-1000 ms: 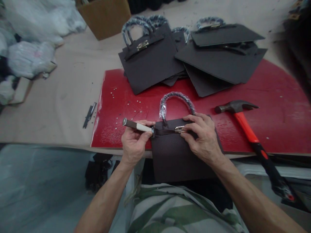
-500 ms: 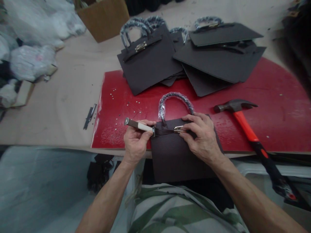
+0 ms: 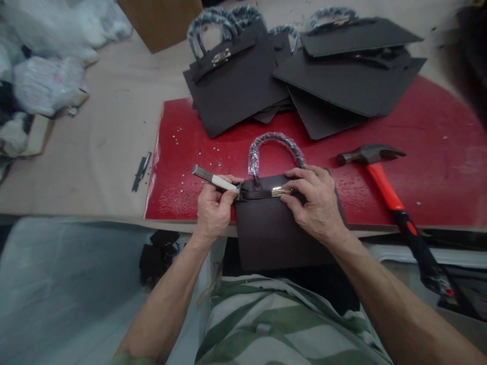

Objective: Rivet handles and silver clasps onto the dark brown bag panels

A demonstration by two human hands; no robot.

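A dark brown handbag panel (image 3: pixel 281 233) with a plastic-wrapped handle (image 3: pixel 276 137) lies over the table's front edge. Across its upper part runs a thin strap (image 3: pixel 258 194) with a gold-coloured metal clasp (image 3: pixel 277 191). My left hand (image 3: pixel 215 208) is closed at the strap's left end, around a metal rod-like tool with a white section (image 3: pixel 220 181); the tool leans to the upper left. My right hand (image 3: pixel 314 200) pinches the clasp at the strap's right side, thumb below and fingers above. The fingers hide the strap's right end.
A claw hammer (image 3: pixel 384 177) with an orange and black handle lies right, its grip past the edge. Stacked bag panels (image 3: pixel 239 86) rest on the red board (image 3: pixel 182 203). Tiny studs are scattered left. A small blade-like tool (image 3: pixel 141 171), plastic bags (image 3: pixel 49 83) and a cardboard box (image 3: pixel 163 23) lie beyond.
The whole scene sits slightly higher in view. The gold clasp, which looked partly raised before, now shows a flatter, brighter face. The tool in my left hand tilts a little differently.
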